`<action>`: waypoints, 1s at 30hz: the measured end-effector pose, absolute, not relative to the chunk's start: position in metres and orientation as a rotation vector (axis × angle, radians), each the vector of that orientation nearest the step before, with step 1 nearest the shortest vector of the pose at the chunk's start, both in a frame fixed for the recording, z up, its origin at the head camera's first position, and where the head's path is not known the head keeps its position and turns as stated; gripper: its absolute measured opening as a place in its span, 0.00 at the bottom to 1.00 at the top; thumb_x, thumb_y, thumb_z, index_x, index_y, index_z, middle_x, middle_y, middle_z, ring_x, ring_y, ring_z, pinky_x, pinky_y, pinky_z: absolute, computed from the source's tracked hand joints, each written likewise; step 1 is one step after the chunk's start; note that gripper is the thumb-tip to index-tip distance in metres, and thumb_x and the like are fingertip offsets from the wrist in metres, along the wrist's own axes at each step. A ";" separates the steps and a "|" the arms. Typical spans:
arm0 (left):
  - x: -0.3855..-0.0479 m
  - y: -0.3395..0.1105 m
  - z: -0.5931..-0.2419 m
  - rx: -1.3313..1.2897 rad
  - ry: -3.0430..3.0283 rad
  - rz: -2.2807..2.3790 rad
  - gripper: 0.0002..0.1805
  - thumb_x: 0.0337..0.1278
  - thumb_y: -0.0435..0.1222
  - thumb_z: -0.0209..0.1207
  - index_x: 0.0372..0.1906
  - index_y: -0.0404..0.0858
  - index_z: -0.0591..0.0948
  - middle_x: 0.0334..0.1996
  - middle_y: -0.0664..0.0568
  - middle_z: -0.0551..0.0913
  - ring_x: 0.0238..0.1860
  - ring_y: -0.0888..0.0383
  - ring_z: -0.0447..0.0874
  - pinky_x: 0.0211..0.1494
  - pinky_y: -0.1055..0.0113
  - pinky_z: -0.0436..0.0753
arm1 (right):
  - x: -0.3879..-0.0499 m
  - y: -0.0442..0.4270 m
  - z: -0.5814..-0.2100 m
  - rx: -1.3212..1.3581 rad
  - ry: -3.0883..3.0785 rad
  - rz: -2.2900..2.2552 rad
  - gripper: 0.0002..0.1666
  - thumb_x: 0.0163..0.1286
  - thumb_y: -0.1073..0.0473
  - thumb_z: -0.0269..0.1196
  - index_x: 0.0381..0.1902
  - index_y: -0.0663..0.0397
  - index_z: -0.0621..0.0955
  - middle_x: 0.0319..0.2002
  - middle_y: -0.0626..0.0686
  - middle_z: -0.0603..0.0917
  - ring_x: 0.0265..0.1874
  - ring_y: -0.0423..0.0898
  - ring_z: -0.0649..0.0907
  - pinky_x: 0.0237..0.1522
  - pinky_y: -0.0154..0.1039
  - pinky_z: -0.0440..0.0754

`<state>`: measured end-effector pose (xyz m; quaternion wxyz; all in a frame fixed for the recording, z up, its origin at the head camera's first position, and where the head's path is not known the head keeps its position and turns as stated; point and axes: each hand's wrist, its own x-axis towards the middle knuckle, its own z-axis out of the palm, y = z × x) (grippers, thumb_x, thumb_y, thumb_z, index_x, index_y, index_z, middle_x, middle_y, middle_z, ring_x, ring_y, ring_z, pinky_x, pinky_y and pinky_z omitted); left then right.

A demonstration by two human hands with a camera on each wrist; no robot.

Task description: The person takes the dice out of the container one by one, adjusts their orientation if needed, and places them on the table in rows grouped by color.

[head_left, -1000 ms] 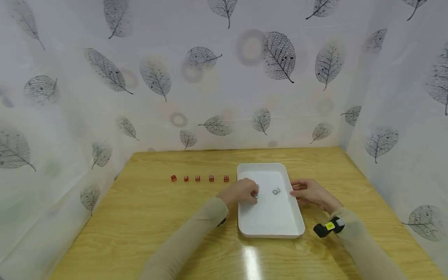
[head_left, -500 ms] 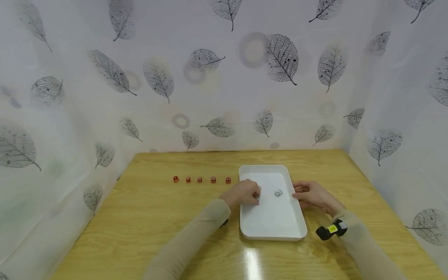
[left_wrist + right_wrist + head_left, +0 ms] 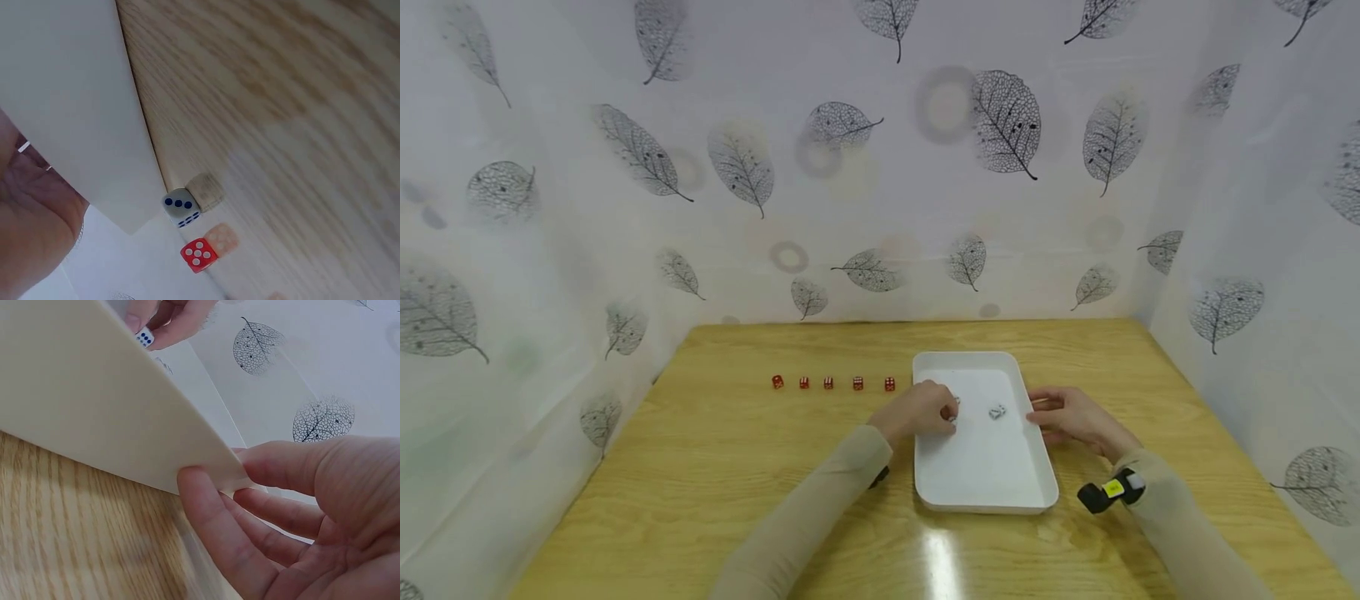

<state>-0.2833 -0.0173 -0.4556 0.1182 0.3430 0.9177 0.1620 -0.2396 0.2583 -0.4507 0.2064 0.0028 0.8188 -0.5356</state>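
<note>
Over the left part of the white tray, my left hand pinches a white die with blue pips between thumb and fingers. Another white die shows just beyond the fingertips. A small cluster of white dice lies farther right inside. On the tray's right side, my right hand grips the wall, the thumb over the rim and a finger against the outside. The left wrist view shows a white die on the table beside the tray, near a red die.
Several red dice stand in a row on the wooden table, left of the tray. A leaf-patterned curtain closes off the back and sides. A black wrist device sits at the right cuff.
The view shifted slightly at first. My left hand stays over the tray, and the white die at its fingertips is now more covered. My right hand keeps its place at the tray's side.
</note>
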 end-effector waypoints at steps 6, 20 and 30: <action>-0.281 -0.022 -0.450 0.978 2.702 0.593 0.05 0.57 0.38 0.66 0.37 0.43 0.87 0.30 0.60 0.83 0.30 0.65 0.73 0.33 0.76 0.73 | -0.240 0.258 -0.451 0.014 2.275 -1.498 0.36 0.69 0.62 0.62 0.70 0.70 0.63 0.61 0.72 0.73 0.45 0.48 0.84 0.44 0.45 0.86; -0.273 -0.041 -0.437 0.947 2.726 0.907 0.10 0.57 0.34 0.66 0.43 0.37 0.87 0.32 0.57 0.85 0.31 0.67 0.77 0.34 0.77 0.78 | -0.239 0.259 -0.452 0.025 2.284 -1.506 0.36 0.69 0.62 0.63 0.69 0.70 0.63 0.60 0.72 0.73 0.44 0.47 0.84 0.43 0.45 0.86; -0.273 -0.057 -0.431 0.933 2.725 0.987 0.09 0.59 0.34 0.64 0.44 0.36 0.86 0.34 0.55 0.85 0.33 0.64 0.78 0.37 0.76 0.79 | -0.239 0.258 -0.454 0.007 2.261 -1.533 0.36 0.70 0.62 0.62 0.69 0.71 0.63 0.60 0.72 0.73 0.45 0.48 0.84 0.45 0.45 0.86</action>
